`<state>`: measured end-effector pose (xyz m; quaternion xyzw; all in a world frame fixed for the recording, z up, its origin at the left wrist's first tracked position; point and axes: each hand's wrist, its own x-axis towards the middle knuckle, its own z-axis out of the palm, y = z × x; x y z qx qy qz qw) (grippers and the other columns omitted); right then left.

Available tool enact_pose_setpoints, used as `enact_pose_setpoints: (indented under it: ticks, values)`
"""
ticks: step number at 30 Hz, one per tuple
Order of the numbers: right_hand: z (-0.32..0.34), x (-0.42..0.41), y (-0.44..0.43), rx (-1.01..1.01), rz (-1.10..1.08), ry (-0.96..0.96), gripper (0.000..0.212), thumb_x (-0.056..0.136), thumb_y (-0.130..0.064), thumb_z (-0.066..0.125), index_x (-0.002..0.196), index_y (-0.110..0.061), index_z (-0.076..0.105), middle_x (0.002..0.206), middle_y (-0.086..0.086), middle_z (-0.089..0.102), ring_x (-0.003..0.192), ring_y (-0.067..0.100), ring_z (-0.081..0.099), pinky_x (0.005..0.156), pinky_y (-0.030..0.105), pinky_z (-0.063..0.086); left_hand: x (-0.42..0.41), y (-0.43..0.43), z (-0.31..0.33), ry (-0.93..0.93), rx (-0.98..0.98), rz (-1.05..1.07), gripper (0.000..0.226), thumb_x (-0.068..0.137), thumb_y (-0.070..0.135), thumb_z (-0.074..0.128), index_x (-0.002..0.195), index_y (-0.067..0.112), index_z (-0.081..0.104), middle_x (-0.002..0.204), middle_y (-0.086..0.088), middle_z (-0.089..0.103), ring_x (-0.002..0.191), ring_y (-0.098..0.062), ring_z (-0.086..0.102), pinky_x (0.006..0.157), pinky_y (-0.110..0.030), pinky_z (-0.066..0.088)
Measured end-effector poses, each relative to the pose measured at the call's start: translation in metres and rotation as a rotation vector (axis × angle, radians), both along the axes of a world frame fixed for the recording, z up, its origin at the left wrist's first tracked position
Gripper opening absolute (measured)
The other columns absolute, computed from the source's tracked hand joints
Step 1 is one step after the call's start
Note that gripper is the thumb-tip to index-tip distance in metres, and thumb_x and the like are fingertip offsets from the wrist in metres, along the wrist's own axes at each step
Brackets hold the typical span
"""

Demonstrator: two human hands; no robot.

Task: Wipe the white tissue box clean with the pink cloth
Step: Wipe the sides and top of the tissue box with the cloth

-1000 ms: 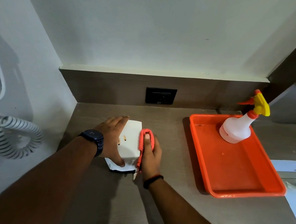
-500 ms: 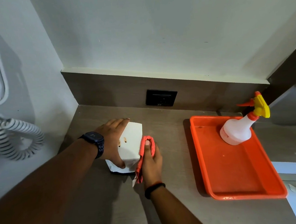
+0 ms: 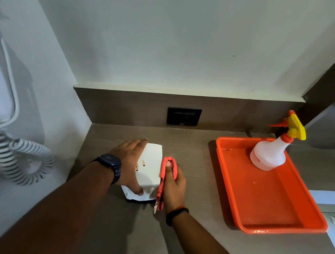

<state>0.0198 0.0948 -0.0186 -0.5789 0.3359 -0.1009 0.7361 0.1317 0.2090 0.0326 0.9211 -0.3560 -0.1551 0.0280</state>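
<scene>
Grey bench (image 3: 114, 235), corner nook. Tissue box (image 3: 150, 169) sat near back-left; left hand (image 3: 130, 165) lay flat on top, fingers spread, steadying. Right hand (image 3: 174, 188) w/ fingers clamped on pink cloth (image 3: 163, 178) at box's right side. Advice: firm, even strokes; keep box pinned.

- The left hand (image 3: 130, 165) lies flat and spread, palm down, fingers pointing away from the body, thumb hooked down at the near side.
- Its forearm crosses in from the lower left — a dark watch (image 3: 110, 165) sits on the wrist.
- The right hand (image 3: 173, 186) stands on its edge, fingers curled closed around what it holds; one fingertip shows at the top.
- A dark band (image 3: 176, 214) circles the right wrist — probably a bracelet.
</scene>
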Motion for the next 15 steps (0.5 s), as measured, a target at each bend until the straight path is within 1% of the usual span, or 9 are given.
enact_pose_setpoints:
  ticks: [3, 6, 8, 10, 11, 12, 13, 14, 15]
  values:
    - [0.008, 0.020, -0.010, -0.079, 0.025, -0.060, 0.019, 0.097, -0.036, 0.052, 0.102, -0.026, 0.067, 0.105, 0.006, 0.072, 0.103, 0.025, 0.067, 0.094, 0.046, 0.056, 0.000, 0.000, 0.000, -0.013, -0.012, 0.003, 0.146, 0.035, 0.065, 0.083, 0.146, 0.019, 0.001, 0.154, -0.004, 0.018, 0.138, -0.022, 0.016, 0.111, -0.031, 0.017]
    - [0.014, 0.038, -0.020, -0.123, 0.074, -0.036, 0.017, 0.097, -0.039, 0.051, 0.099, -0.032, 0.066, 0.108, 0.005, 0.071, 0.106, 0.025, 0.066, 0.098, 0.048, 0.053, 0.000, -0.001, 0.002, -0.004, -0.004, -0.002, 0.143, 0.036, 0.066, 0.083, 0.146, 0.018, 0.004, 0.154, -0.005, 0.018, 0.140, -0.023, 0.012, 0.113, -0.035, 0.015]
    - [0.010, 0.036, -0.020, -0.081, 0.068, 0.005, 0.028, 0.098, -0.040, 0.049, 0.114, -0.024, 0.065, 0.117, 0.010, 0.070, 0.110, 0.027, 0.064, 0.102, 0.050, 0.051, 0.000, -0.001, 0.002, 0.002, 0.011, -0.003, 0.144, 0.036, 0.066, 0.082, 0.146, 0.019, 0.002, 0.155, -0.005, 0.016, 0.141, -0.023, 0.010, 0.114, -0.036, 0.015]
    - [0.002, 0.025, -0.015, -0.024, 0.039, 0.049, 0.035, 0.099, -0.038, 0.048, 0.125, -0.019, 0.060, 0.124, 0.010, 0.068, 0.113, 0.025, 0.063, 0.103, 0.046, 0.051, -0.001, 0.000, 0.001, 0.008, 0.016, 0.003, 0.146, 0.035, 0.066, 0.082, 0.146, 0.020, 0.000, 0.155, -0.005, 0.014, 0.141, -0.022, 0.008, 0.114, -0.036, 0.015]
    - [-0.003, 0.016, -0.011, 0.008, 0.026, 0.056, 0.031, 0.099, -0.036, 0.048, 0.123, -0.021, 0.061, 0.122, 0.008, 0.069, 0.109, 0.021, 0.066, 0.097, 0.041, 0.055, -0.001, 0.000, 0.001, 0.011, 0.015, 0.005, 0.146, 0.034, 0.066, 0.082, 0.146, 0.021, -0.001, 0.155, -0.004, 0.013, 0.141, -0.022, 0.008, 0.113, -0.035, 0.016]
    - [-0.007, 0.008, -0.008, 0.041, 0.016, 0.057, 0.025, 0.099, -0.034, 0.048, 0.118, -0.024, 0.062, 0.117, 0.006, 0.070, 0.101, 0.015, 0.069, 0.086, 0.031, 0.059, -0.002, 0.000, 0.001, 0.012, 0.013, 0.005, 0.146, 0.034, 0.066, 0.082, 0.146, 0.021, -0.001, 0.155, -0.004, 0.014, 0.141, -0.022, 0.009, 0.113, -0.034, 0.016]
    - [-0.009, 0.002, -0.005, 0.064, 0.009, 0.055, 0.021, 0.099, -0.033, 0.048, 0.111, -0.025, 0.063, 0.110, 0.002, 0.072, 0.091, 0.009, 0.071, 0.073, 0.021, 0.060, -0.002, 0.001, 0.001, 0.011, 0.011, 0.004, 0.147, 0.033, 0.067, 0.082, 0.145, 0.022, 0.000, 0.155, -0.004, 0.015, 0.140, -0.021, 0.010, 0.112, -0.034, 0.017]
    - [-0.008, -0.001, -0.004, 0.066, 0.005, 0.046, 0.020, 0.099, -0.033, 0.049, 0.107, -0.024, 0.065, 0.103, 0.000, 0.073, 0.086, 0.007, 0.072, 0.065, 0.015, 0.057, -0.001, 0.001, 0.001, 0.009, 0.009, 0.004, 0.147, 0.033, 0.067, 0.082, 0.145, 0.022, 0.000, 0.155, -0.004, 0.015, 0.140, -0.021, 0.012, 0.112, -0.033, 0.017]
    - [-0.007, 0.000, -0.006, 0.040, 0.003, 0.026, 0.021, 0.098, -0.033, 0.051, 0.105, -0.021, 0.067, 0.099, 0.000, 0.074, 0.085, 0.009, 0.072, 0.064, 0.015, 0.056, -0.001, 0.001, 0.001, 0.009, 0.010, 0.006, 0.147, 0.032, 0.067, 0.081, 0.145, 0.022, -0.001, 0.155, -0.004, 0.016, 0.139, -0.021, 0.013, 0.112, -0.033, 0.018]
